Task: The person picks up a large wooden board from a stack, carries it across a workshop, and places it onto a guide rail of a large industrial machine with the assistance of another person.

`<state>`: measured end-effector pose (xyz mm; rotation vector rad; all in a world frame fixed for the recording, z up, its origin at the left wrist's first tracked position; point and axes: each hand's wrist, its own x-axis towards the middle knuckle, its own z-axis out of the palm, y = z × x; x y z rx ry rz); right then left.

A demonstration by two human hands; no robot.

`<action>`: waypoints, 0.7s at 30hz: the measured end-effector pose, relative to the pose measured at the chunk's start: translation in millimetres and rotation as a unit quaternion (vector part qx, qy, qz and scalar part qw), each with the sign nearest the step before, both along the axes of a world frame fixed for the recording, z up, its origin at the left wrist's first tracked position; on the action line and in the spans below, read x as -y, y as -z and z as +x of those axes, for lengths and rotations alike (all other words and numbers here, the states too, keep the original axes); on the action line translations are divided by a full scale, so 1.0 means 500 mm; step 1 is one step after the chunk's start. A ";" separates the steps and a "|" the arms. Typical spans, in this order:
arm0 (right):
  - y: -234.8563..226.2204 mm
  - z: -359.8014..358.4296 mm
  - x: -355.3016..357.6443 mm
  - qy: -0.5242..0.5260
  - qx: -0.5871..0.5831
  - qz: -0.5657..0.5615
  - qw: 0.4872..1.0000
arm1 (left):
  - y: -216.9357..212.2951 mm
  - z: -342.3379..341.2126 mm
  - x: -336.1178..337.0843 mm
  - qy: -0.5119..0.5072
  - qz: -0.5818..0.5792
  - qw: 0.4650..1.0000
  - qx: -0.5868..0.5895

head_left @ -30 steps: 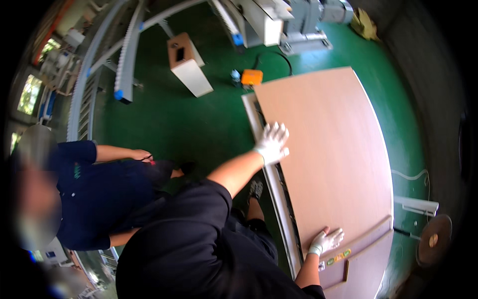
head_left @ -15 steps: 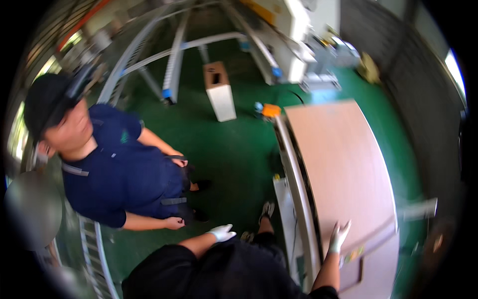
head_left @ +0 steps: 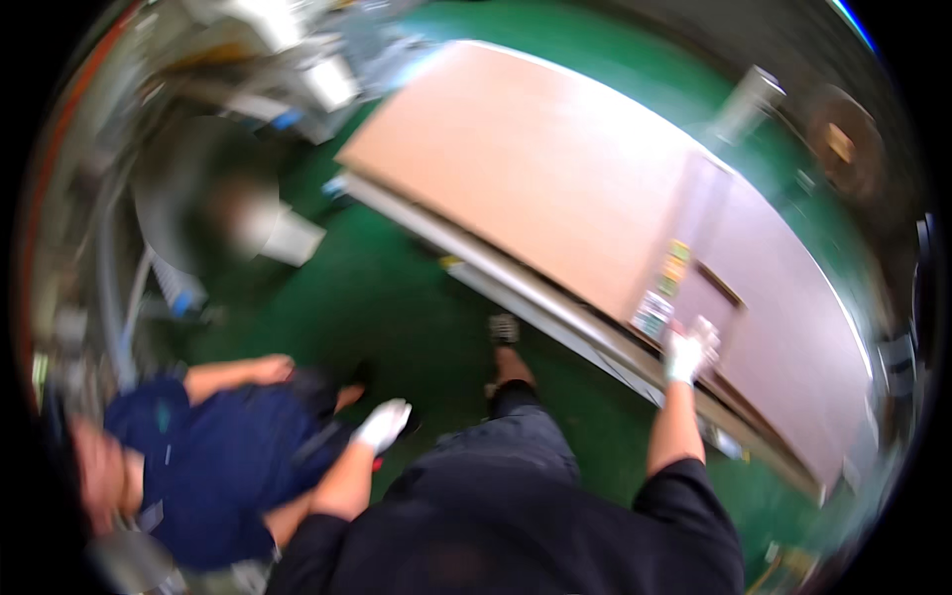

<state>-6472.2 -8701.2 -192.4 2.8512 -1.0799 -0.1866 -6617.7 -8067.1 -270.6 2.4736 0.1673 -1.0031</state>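
Note:
My right hand (head_left: 691, 349), in a white work glove with bare-looking fingertips, is over the front edge of a long board-topped table (head_left: 516, 149). Its fingers look apart, though motion blurs them, and I see nothing held. Close beside it are a control panel with pale buttons (head_left: 652, 312) and a strip of yellow and green labels (head_left: 674, 266). A dark-edged rectangular frame (head_left: 719, 285) lies just beyond the hand. My left hand (head_left: 384, 424), also white-gloved, hangs at my left with fingers stretched out and holds nothing visible.
A co-worker in a dark blue shirt (head_left: 228, 446) is close at my left. Green floor (head_left: 397, 327) runs between us and the table. At the far left are a white box (head_left: 293, 238) and metal rails (head_left: 178, 288). A round brown reel (head_left: 843, 134) is at the far right.
My view has turned right, so the table swings across the middle and the co-worker drops to the lower left. My right hand has moved from over the tabletop to beside the control panel.

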 end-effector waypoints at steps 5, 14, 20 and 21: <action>0.134 -0.041 0.059 0.063 0.004 -0.066 0.996 | -0.405 0.516 0.071 -0.129 -0.154 0.890 0.409; 0.094 -0.029 0.035 0.063 -0.008 -0.092 0.994 | -1.035 0.622 -0.077 -0.215 -0.139 0.564 0.785; 0.126 -0.020 0.061 0.061 0.009 -0.073 0.995 | -1.092 0.544 -0.217 -0.237 -0.206 0.613 0.725; 0.132 -0.021 0.066 0.053 0.008 -0.068 0.996 | -1.099 0.523 -0.209 -0.232 -0.262 0.606 0.715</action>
